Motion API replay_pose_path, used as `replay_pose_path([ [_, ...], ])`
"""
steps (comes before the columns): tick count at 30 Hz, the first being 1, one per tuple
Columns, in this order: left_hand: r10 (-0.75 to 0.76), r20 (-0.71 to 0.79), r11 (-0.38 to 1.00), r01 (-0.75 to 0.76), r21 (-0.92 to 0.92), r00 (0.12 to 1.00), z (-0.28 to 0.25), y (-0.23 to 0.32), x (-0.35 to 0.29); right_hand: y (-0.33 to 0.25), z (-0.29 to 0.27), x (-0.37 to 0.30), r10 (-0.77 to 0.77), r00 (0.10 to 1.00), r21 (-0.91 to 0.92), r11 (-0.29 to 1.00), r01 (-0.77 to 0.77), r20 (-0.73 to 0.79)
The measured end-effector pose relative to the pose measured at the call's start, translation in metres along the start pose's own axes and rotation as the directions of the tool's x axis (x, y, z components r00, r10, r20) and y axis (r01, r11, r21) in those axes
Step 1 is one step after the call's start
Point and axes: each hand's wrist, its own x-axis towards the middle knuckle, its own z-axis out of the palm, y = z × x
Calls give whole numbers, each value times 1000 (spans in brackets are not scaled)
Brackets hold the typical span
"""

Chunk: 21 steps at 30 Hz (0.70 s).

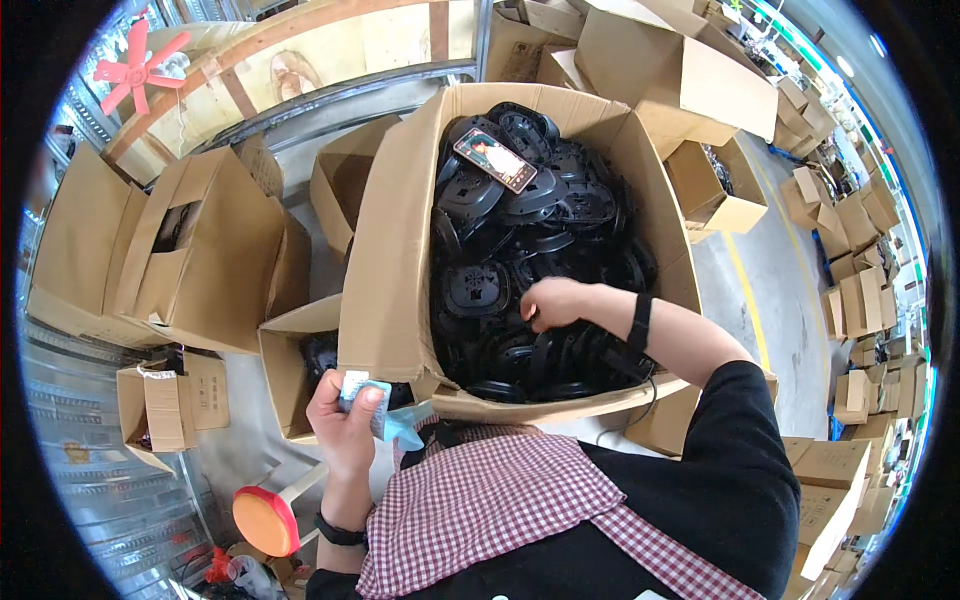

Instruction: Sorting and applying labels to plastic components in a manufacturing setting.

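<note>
A large open cardboard box stands in front of me, heaped with black molded plastic parts. Over the heap, near its middle, is my right hand, fingers curled in; anything between them is too small or hidden to make out. Beside the box's near left corner, my left hand grips a light blue soft packet with a white label at its top. A phone with its screen lit lies on the parts toward the far side.
Cardboard boxes crowd the left, and more stand beyond the right wall. A round orange-topped stool is at lower left. At upper left is a pink fan. A yellow floor line runs along the right.
</note>
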Motion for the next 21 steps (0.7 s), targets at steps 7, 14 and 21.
replay_pose_path([
  [7,15,88,998,-10,-65,996,11,0,9,-10,60,8,-25,976,-459,880,123,214],
  [14,-73,139,995,81,-52,988,15,-5,16,-15,21,-18,-93,952,-222,961,162,290],
  [21,-128,174,991,131,-3,976,30,-3,17,-74,-51,-64,56,933,880,358,313,-355],
])
